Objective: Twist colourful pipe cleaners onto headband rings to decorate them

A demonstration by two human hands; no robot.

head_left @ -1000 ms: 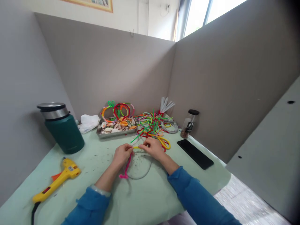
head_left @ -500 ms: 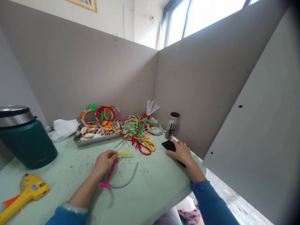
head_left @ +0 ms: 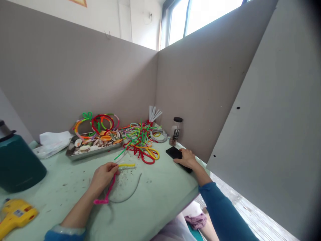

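Observation:
Between the pinched fingers of my left hand (head_left: 104,176) is a headband piece: a thin grey wire (head_left: 130,195) partly wrapped with a pink pipe cleaner (head_left: 109,191). A yellow pipe cleaner (head_left: 127,165) sticks out to the right from the same fingertips. My right hand (head_left: 186,158) rests over a black phone (head_left: 174,152) lying on the table, its thumb and fingers at the phone's two long edges. Beyond both hands lies a tangled pile of coloured pipe cleaners (head_left: 141,137).
A metal tray (head_left: 94,153) of shells has finished colourful hoops (head_left: 102,123) over it. A clear bottle (head_left: 175,132) stands near the right partition. At left are a green flask (head_left: 20,164), a yellow glue gun (head_left: 18,216) and white plastic (head_left: 54,144).
The view has turned right, so things sit farther left in the picture. My right hand has shifted slightly on the phone. My left hand keeps its pinch.

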